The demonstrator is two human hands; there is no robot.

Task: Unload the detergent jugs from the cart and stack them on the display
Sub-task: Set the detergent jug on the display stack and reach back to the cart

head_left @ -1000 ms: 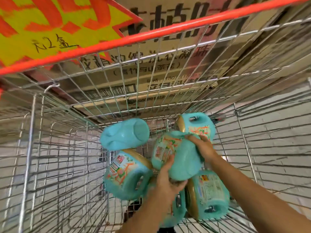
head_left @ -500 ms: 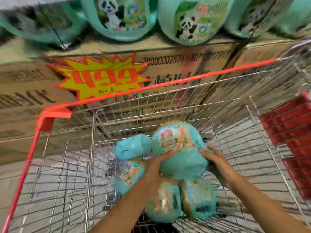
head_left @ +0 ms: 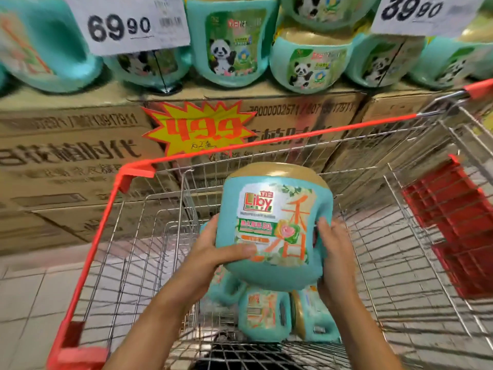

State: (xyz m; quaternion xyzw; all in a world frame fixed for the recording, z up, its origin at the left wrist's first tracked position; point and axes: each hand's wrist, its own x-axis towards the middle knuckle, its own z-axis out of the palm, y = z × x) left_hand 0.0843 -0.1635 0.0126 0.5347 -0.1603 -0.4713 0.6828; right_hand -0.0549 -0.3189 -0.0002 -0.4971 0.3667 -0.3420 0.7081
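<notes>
The detergent jug [head_left: 274, 225] has risen clear of the heap since a moment ago and is now held upright (gold cap up) above the cart [head_left: 293, 138]. The left hand [head_left: 210, 252] and right hand [head_left: 334, 255] clasp its sides, fingers [head_left: 324, 231] curled round it; other jugs [head_left: 262, 316] lie below.

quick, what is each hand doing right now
Left hand: grips the left side of the lifted detergent jug, thumb across its label.
Right hand: grips the same jug's right side.
</notes>
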